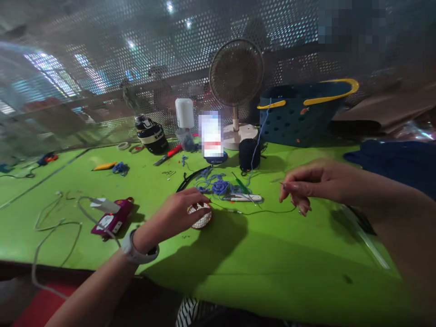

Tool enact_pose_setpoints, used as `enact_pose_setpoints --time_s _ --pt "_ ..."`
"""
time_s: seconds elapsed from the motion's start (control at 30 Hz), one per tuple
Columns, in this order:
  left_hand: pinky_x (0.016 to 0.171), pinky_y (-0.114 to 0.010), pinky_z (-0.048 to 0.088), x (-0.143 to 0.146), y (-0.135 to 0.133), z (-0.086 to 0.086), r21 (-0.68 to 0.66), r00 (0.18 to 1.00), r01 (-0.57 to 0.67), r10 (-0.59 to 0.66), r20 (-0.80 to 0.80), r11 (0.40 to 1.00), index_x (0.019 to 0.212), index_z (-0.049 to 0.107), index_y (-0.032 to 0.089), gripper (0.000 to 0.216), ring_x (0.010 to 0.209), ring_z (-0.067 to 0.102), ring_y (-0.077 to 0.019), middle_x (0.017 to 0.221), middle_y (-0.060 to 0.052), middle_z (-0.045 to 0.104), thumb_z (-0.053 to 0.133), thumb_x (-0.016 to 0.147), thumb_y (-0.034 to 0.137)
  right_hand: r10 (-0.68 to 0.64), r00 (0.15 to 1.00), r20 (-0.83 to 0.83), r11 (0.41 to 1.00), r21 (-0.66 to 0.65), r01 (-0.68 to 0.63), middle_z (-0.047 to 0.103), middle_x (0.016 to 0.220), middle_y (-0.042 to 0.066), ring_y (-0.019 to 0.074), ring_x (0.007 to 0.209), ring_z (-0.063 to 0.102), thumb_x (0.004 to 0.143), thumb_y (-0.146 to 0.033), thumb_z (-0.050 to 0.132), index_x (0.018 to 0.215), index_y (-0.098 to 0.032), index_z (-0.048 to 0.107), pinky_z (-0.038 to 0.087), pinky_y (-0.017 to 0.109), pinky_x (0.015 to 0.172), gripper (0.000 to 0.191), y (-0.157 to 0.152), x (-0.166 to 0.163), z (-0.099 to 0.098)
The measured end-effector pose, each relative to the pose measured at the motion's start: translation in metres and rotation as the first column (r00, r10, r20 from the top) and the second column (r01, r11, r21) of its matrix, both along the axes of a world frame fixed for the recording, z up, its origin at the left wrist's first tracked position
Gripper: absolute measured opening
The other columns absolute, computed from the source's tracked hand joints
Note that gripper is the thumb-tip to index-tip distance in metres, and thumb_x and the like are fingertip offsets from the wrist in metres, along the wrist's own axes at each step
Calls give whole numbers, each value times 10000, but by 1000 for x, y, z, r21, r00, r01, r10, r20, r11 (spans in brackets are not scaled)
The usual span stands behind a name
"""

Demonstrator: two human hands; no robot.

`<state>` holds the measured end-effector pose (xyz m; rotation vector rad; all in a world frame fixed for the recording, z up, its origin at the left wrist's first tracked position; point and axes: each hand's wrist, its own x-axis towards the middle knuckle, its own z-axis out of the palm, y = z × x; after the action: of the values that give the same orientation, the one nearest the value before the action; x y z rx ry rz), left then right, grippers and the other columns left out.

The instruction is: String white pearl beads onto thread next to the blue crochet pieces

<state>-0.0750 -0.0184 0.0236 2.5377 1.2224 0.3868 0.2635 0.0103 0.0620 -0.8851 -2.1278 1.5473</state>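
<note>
My left hand (184,210) is closed round a small round piece with a white beaded face and reddish rim (200,220), thumb across its top. A dark thread (252,212) runs slackly from near those fingertips to my right hand (304,187). That hand is raised above the table at the right, thumb and forefinger pinched on what looks like a thin needle (281,183). Behind the thread lie a tangle of blue yarn (220,185), a green-handled tool (241,185) and a white-handled tool (250,198).
Behind stand a phone (211,134), a fan (236,75), a dark yarn ball (250,154) and a blue basket (299,118). A black bottle (153,135) and red cutter (174,151) are left of them. A purple power strip (119,215) with a cable lies left. A clear stick (368,238) lies right.
</note>
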Motion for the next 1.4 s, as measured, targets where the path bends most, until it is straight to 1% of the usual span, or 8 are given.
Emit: enact_pose_setpoints --time_s 0.2,0.63,0.87,0.93,1.0,1.13,1.23,1.4 --pt "666 -266 486 -5 6 9 31 998 -16 15 58 999 1032 678 162 211 713 621 -137 875 -60 688 554 908 279 0 999 51 1000 19 -1 628 608 -21 97 545 592 910 -419 542 888 -161 671 441 243 569 289 2 -1 -5" --pt "584 -229 418 4 17 0 1 979 -38 37 200 999 783 663 141 180 621 551 -103 707 -17 646 608 871 288 -116 987 109 993 -6 117 561 550 -11 83 426 480 843 -510 589 817 -197 699 342 214 403 333 1 19 4" --pt "590 -244 415 12 26 -14 43 982 -39 30 187 998 619 575 142 245 622 517 -109 678 -23 593 594 843 240 -108 980 166 993 -20 113 541 550 -11 89 451 488 846 -524 579 840 -170 697 389 229 447 373 2 15 4" --pt "597 -246 433 14 29 -16 -29 962 -37 43 270 999 601 554 145 233 658 556 -121 704 -38 615 589 820 218 -108 980 165 993 -22 113 531 544 -17 88 453 487 855 -516 570 849 -169 695 399 231 461 369 2 14 4" --pt "541 -233 443 15 31 -18 -256 916 -31 130 379 966 635 555 144 206 608 584 -118 682 -35 632 583 814 240 -107 979 172 993 -29 113 523 541 -22 88 456 490 863 -512 560 859 -171 694 410 232 471 367 2 14 3" --pt "406 -187 407 19 34 -23 -662 791 49 375 483 748 717 495 155 249 453 582 -94 636 -11 652 595 831 352 -90 983 163 994 -47 99 538 556 -23 85 452 494 854 -500 580 854 -177 695 411 223 457 344 3 13 1" --pt "400 -172 404 21 36 -30 -712 742 108 420 522 694 739 469 164 294 426 560 -79 572 19 617 587 858 406 -91 986 139 993 -56 100 550 567 -18 82 447 488 839 -459 617 846 -182 710 405 216 443 292 3 12 0" --pt "412 -166 374 24 36 -31 -695 770 132 368 521 707 1029 503 178 243 437 491 -61 547 90 513 610 867 325 -115 984 136 990 -61 125 557 584 -15 75 435 475 821 -468 634 822 -194 720 392 205 417 288 2 10 2"
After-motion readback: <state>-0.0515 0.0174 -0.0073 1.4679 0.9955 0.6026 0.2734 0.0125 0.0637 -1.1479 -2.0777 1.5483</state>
